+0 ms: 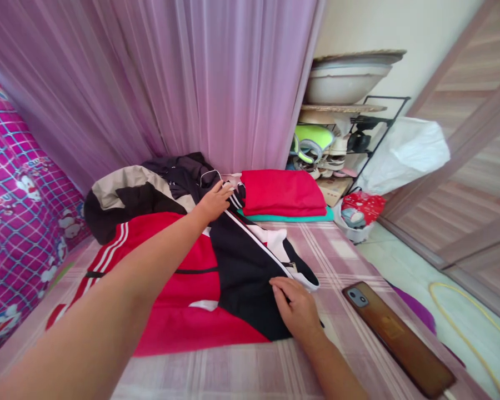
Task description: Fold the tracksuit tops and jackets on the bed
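Straightening the jacket (244,266) seemed to need even tension; whether left hand (215,202) or right hand (299,309) pinched it wasn't clear.

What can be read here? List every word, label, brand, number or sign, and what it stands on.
"OU", seemingly a word's end, the rest unclear: magenta patterned cloth.
Brown phone: gold marking, too blurred to read.
Red-and-black jacket: no legible text.

Left grip (214,203) and right grip (298,308) on red-and-black jacket (244,272), folded red cloth (281,193) beyond, phone (398,336) nearby
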### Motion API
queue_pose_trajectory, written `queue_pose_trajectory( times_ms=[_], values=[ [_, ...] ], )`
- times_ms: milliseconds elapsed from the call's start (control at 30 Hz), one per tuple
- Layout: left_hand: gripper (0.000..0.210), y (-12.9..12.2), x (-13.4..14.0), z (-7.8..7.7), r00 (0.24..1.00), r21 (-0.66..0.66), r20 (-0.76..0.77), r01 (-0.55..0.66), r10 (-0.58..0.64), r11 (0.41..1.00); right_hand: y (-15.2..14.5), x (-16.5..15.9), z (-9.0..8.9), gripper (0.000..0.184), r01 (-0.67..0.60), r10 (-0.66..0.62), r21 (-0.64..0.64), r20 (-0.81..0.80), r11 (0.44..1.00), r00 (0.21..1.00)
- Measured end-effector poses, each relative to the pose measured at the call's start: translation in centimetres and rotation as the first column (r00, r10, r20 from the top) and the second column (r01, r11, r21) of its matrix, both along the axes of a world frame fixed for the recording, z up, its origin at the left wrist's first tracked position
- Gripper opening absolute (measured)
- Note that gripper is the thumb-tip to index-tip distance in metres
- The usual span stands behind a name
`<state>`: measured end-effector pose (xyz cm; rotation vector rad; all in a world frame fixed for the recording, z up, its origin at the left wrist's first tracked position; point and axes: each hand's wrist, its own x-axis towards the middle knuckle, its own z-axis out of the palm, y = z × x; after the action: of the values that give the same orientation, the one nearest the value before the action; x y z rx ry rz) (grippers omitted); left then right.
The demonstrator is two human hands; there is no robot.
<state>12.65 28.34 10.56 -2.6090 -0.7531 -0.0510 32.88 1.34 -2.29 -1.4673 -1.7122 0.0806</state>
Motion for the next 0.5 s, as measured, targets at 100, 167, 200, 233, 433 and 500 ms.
queue_pose_trajectory(
  times_ms=[100,167,200,233,433,500],
  values=[
    [0.028,0.3,-2.7,2.1,1.0,0.0,-0.016,0.013,-0.013,1.0,0.1,-0.1,-0.1,0.026,0.038,-0.038,0.008,-0.001,0.999,0.999],
    [0.028,-0.5,-5.2,4.0,1.0,-0.03,0.01,0.005,-0.005,1.0,0.2,-0.1,-0.3,0.026,0.096,-0.098,0.043,0.03,0.994,0.995],
    [0.028,-1.1,-6.6,4.9,1.0,-0.06,0.028,-0.011,0.012,0.998,0.3,0.0,-0.4,0.029,0.132,-0.135,0.062,0.049,0.989,0.99],
    [0.028,-1.9,-8.0,5.7,0.998,-0.081,0.039,-0.035,0.039,0.996,0.5,0.1,-0.6,0.033,0.163,-0.169,0.074,0.068,0.984,0.983],
    [0.018,-8.4,-16.6,7.2,0.989,-0.04,0.054,-0.139,0.141,0.989,1.1,0.9,-1.5,0.034,0.133,-0.143,0.067,0.18,0.989,0.973],
    [0.013,-11.2,-18.8,6.3,0.98,-0.027,0.033,-0.194,0.195,0.981,1.0,1.2,-1.4,0.027,0.084,-0.094,0.058,0.189,0.995,0.978]
  ],
)
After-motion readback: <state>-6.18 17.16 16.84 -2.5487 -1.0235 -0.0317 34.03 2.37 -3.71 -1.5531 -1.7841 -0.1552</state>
